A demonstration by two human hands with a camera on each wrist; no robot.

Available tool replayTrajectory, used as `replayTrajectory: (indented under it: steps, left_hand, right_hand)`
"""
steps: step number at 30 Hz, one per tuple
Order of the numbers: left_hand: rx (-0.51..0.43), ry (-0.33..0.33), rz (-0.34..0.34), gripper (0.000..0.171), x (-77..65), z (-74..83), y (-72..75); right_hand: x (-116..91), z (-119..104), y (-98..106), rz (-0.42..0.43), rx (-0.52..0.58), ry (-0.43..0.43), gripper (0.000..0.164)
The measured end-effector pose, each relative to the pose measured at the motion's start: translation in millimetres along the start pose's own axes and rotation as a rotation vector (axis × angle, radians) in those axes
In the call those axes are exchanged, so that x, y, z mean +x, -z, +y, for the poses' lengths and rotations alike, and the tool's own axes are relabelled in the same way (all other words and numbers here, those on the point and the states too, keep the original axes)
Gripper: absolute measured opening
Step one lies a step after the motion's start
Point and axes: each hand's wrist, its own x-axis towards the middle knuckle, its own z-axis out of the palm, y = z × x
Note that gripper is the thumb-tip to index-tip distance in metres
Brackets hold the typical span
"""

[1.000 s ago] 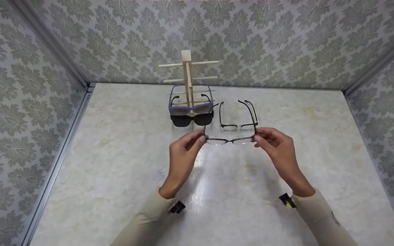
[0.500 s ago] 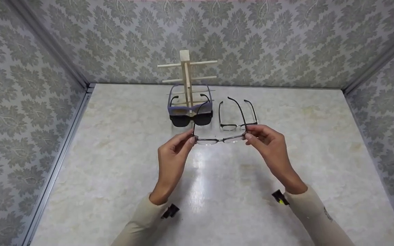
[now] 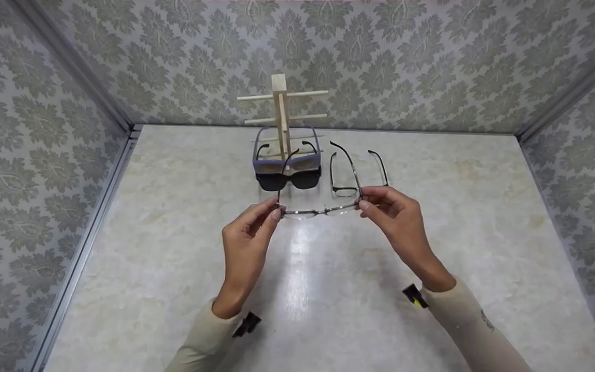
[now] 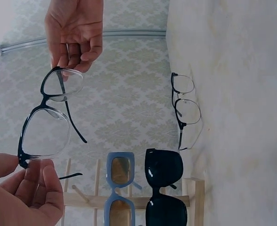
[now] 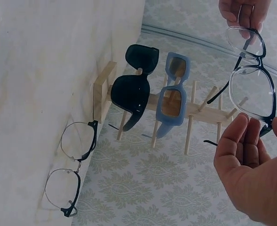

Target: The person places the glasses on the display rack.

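A pair of clear-lensed eyeglasses (image 3: 301, 213) with a dark upper frame is held above the table by both hands, temples unfolded and pointing away. My left hand (image 3: 247, 243) pinches the left hinge corner between thumb and fingers. The right hinge corner sits in the pinch of my right hand (image 3: 398, 222). Just beyond stands a wooden display rack (image 3: 280, 106). Its lower pegs carry blue-framed sunglasses (image 4: 120, 170) and, below them, black sunglasses (image 3: 290, 181). Behind my right hand, a second pair of dark-browed eyeglasses (image 5: 77, 165) rests on the table, partly hidden in the head view.
The marbled table (image 3: 147, 248) has patterned panels (image 3: 380, 62) behind it and on both sides. Bare upper pegs (image 3: 308, 93) stick out sideways from the rack. A metal rail (image 3: 83, 248) runs along the table's left edge.
Both hands have moved left together with the held eyeglasses, which now stand nearer the front of the rack. The sunglasses and the eyeglasses on the table keep their places.
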Motion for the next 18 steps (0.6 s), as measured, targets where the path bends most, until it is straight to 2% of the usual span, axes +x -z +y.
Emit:
replayTrajectory:
  steps: [8,18]
  left_hand:
    - [0.020,-0.034,0.008,0.029,3.7,7.5,6.1]
    - [0.044,-0.028,0.031,0.029,18.6,7.0,11.5]
  right_hand:
    - [4,-3,-6,-0.007,0.016,0.013,0.026]
    - [22,0,-13,-0.017,0.029,0.019,0.027]
